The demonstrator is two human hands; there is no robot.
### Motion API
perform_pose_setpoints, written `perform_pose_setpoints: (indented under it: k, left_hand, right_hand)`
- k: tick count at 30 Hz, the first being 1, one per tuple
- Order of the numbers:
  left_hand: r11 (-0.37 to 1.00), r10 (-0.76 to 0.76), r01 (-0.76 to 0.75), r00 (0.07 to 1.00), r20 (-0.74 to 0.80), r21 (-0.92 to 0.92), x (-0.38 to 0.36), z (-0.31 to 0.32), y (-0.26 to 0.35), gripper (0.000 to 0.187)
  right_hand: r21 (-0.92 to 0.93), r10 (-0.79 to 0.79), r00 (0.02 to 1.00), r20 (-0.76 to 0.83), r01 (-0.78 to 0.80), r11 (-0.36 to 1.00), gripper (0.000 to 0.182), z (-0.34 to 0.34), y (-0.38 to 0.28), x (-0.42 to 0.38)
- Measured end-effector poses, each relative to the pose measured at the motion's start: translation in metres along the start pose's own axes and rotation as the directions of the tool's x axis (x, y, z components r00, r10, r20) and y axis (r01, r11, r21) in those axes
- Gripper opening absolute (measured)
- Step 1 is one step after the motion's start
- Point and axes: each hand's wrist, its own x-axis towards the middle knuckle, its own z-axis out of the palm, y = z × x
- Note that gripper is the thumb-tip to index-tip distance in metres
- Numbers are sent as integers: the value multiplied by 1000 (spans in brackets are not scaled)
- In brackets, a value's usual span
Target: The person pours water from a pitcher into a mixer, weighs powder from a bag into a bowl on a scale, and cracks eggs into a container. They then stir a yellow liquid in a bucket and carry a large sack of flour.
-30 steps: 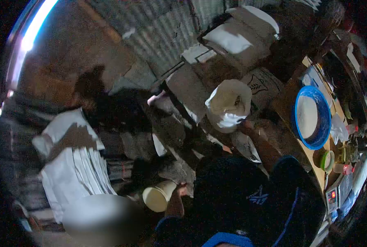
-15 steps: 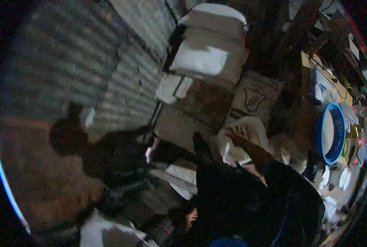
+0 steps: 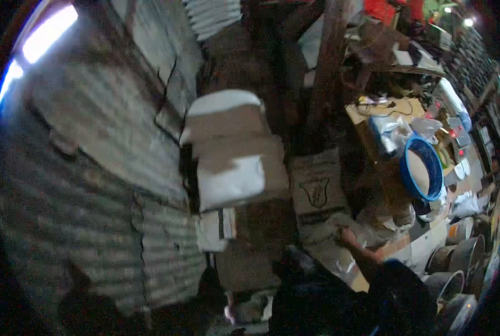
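Note:
My right hand (image 3: 349,239) reaches down from a dark sleeve to a pale, crumpled bag (image 3: 335,252). Its blurred fingers look closed on the bag's upper edge. Just beyond the bag lies a brown sack (image 3: 317,187) with a dark printed emblem. My left hand is out of sight. White-topped sacks (image 3: 230,179) are stacked further left, with a small pale packet (image 3: 213,229) below them.
A corrugated metal wall (image 3: 93,213) runs along the left. On the right, a cluttered table (image 3: 367,115) holds a blue basin (image 3: 405,173) with pale contents and plastic bags. Metal pots (image 3: 466,257) stand at the lower right. A wooden post (image 3: 325,84) rises behind.
The view has turned, showing more of the table, the pots and the wall. My right hand has gone from spread over the pale bag to fingers gathered at its edge.

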Motion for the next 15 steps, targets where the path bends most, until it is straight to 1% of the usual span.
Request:
perform_pose_setpoints:
  k: [1,2,4,5,6,7,8,9,10,11,12,13,14,15]
  left_hand:
    - [998,51,-51,999,14,28,25,-5,37,56]
    - [992,110,-111,994,26,54,47,-11,70,56]
    - [957,264,-271,962,70,105,100,-22,146,56]
    - [924,354,-364,930,96,121,132,-22,191,56]
    - [884,453,-465,878,154,50,173,-18,243,56]
    - [845,531,-530,819,218,-68,206,-12,296,55]
    - [817,542,-363,749,382,-448,226,5,357,55]
    - [684,705,-725,686,179,84,253,18,408,55]
    - [720,502,-603,794,343,343,161,56,515,51]
    - [654,733,-756,643,224,28,187,78,544,40]
    - [467,879,-870,437,191,-159,217,95,581,34]
    - [406,804,-907,411,429,109,210,96,635,34]
    - [285,877,-918,366,312,276,156,124,670,36]
    - [297,862,-909,387,328,292,156,132,694,36]
  right_hand:
    - [-135,-63,956,-287,25,991,40,20,3,3]
    - [-118,-59,948,-312,23,993,40,17,-7,1]
    - [-225,21,946,-324,-98,969,38,6,-24,-13]
    - [-212,16,940,-340,-94,973,38,-2,-35,-7]
    - [-137,46,942,-332,-97,986,40,-14,-42,4]
    - [-69,78,947,-313,-104,992,43,-26,-46,12]
    - [-19,-174,896,-408,183,983,44,25,59,79]
    - [-122,-208,861,-464,171,978,42,5,48,96]
    - [-218,-246,821,-514,152,964,40,-14,35,115]
    - [-296,-381,581,-719,240,925,45,0,57,160]
    - [-278,-365,605,-707,237,931,45,-10,43,169]
    - [-84,-187,595,-782,197,977,41,-40,23,180]
    - [130,123,802,-585,-57,990,34,-112,-54,156]
    - [138,145,812,-565,-80,987,34,-128,-70,151]
